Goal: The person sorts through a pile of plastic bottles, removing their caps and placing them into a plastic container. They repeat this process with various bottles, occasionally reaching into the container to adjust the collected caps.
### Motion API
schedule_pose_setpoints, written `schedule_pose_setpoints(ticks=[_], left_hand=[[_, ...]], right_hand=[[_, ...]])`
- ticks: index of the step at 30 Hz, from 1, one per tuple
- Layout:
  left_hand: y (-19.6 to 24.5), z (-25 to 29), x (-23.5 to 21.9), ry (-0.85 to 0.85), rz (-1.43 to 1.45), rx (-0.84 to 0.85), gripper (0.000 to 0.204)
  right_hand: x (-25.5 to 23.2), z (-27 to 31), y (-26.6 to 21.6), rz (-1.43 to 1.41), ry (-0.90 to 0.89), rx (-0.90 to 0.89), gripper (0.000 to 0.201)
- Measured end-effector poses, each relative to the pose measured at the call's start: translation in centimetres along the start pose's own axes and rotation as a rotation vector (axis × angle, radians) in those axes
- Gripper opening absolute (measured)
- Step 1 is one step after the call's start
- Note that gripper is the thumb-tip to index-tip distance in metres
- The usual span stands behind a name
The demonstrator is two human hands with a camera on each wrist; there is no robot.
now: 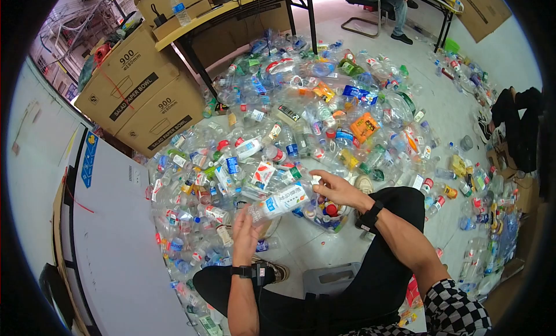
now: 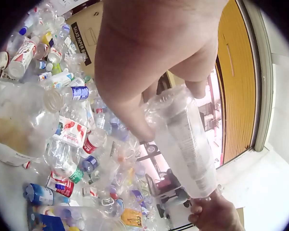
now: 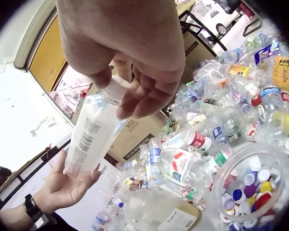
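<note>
Clear plastic, held at both ends

Pinching the white cap (image 3: 116,90) with the right hand (image 1: 343,192), thumb and fingers on two sides. Gripping the bottom of the bottle (image 1: 284,200) with the left hand (image 1: 245,241), thumb and fingers spread around it. Holding it tilted in the air, near a tub (image 3: 217,180) of loose caps (image 3: 253,190) and a big heap of bottles (image 1: 249,148).

You have 1 left hand (image 1: 246,234) and 1 right hand (image 1: 339,189) on 1 held bottle (image 1: 282,201), 2 wrist straps (image 1: 368,217), 1 tub (image 3: 226,162) and 2 stacked cartons (image 1: 128,76); the loose bottles (image 1: 249,148) overlap too much to count.
</note>
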State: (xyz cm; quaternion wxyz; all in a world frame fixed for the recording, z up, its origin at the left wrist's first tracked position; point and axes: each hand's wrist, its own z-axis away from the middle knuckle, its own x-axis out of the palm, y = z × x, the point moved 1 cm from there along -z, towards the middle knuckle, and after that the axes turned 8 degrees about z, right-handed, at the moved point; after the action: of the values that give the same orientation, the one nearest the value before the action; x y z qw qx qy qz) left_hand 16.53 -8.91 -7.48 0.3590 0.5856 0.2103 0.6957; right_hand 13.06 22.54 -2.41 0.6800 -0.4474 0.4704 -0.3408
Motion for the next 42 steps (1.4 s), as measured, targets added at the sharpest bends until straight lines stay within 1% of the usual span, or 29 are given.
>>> schedule_pose_setpoints(ticks=[1,3,7,10,17,19,20,22,23,25,28,29,30,31,32,33,34,35,36,38,39,40,41,42], left_hand=[[0.1,0.1,0.3,-0.001,0.0,0.0,0.042],[0.2,0.3,0.8,0.009,0.054,-0.081,0.043],[0.2,0.3,0.9,-0.004,-0.006,-0.082,0.045],[0.4,0.4,1.5,-0.031,-0.064,-0.048,0.047],[0.3,0.4,1.9,-0.035,-0.056,-0.033,0.053],[0.2,0.5,2.1,-0.035,-0.05,-0.037,0.054],[0.1,0.5,2.1,-0.051,-0.082,-0.031,0.056],[-0.1,0.5,1.9,-0.067,-0.114,-0.025,0.057],[-0.2,0.4,1.7,-0.076,-0.138,-0.04,0.059],[-0.2,0.4,1.7,-0.084,-0.161,-0.053,0.06],[-0.1,0.5,2.2,-0.11,-0.173,-0.053,0.059],[0.0,0.5,2.1,-0.121,-0.175,-0.102,0.056],[0.0,0.6,2.0,-0.129,-0.176,-0.149,0.054],[0.0,0.5,1.8,-0.117,-0.179,-0.139,0.054],[-0.1,0.4,1.6,-0.111,-0.149,-0.203,0.052],[-0.2,0.4,1.4,-0.103,-0.118,-0.265,0.049],[0.0,0.4,1.3,-0.087,-0.12,-0.253,0.049],[0.1,0.4,1.2,-0.119,-0.124,-0.28,0.049],[0.2,0.4,1.2,-0.153,-0.128,-0.309,0.048],[0.2,0.4,0.2,-0.107,-0.152,-0.287,0.046],[0.0,-0.1,-1.4,-0.062,-0.059,-0.266,0.047],[0.1,-0.4,-1.9,-0.025,0.036,-0.25,0.049],[0.2,-0.5,-2.5,-0.023,0.036,-0.247,0.049],[0.5,-0.7,-3.0,-0.014,0.179,-0.197,0.051]], right_hand=[[-0.2,-0.1,0.0,0.02,0.001,-0.057,0.038],[-0.4,-0.2,0.2,0.033,0.0,-0.061,0.036],[-0.3,-0.5,0.8,0.104,0.023,-0.038,0.034],[-0.5,-0.4,0.5,0.176,0.049,-0.037,0.032],[-0.5,-0.7,1.1,0.084,0.052,-0.025,0.034],[-0.5,-0.6,1.0,0.105,0.074,0.033,0.04],[-0.6,-0.7,0.9,0.105,0.074,0.033,0.04],[-0.8,-0.6,0.5,0.18,0.103,0.139,0.042],[-0.8,-0.6,0.5,0.18,0.104,0.139,0.042],[-0.9,-0.5,0.4,0.247,0.163,0.132,0.052],[-0.7,-0.9,1.4,0.272,0.192,0.165,0.055],[-0.8,-0.9,1.4,0.27,0.186,0.159,0.055],[-0.9,-0.9,1.5,0.257,0.194,0.193,0.056],[-0.9,-0.9,1.3,0.242,0.2,0.226,0.058],[-0.9,-0.8,1.0,0.24,0.185,0.216,0.058],[-1.0,-0.7,0.7,0.233,0.209,0.239,0.06],[-1.1,-0.7,0.7,0.227,0.233,0.261,0.062],[-1.2,-0.9,1.4,0.273,0.265,0.237,0.066],[-1.2,-1.0,1.3,0.27,0.253,0.225,0.066],[-1.3,-0.7,1.3,0.089,0.237,0.307,0.064],[-1.1,-0.9,1.6,-0.059,0.215,0.256,0.059],[-1.1,-0.9,1.8,-0.058,0.211,0.254,0.059],[-1.1,-0.9,2.0,-0.054,0.212,0.231,0.057],[-1.1,-1.0,2.2,-0.05,0.213,0.207,0.055]])
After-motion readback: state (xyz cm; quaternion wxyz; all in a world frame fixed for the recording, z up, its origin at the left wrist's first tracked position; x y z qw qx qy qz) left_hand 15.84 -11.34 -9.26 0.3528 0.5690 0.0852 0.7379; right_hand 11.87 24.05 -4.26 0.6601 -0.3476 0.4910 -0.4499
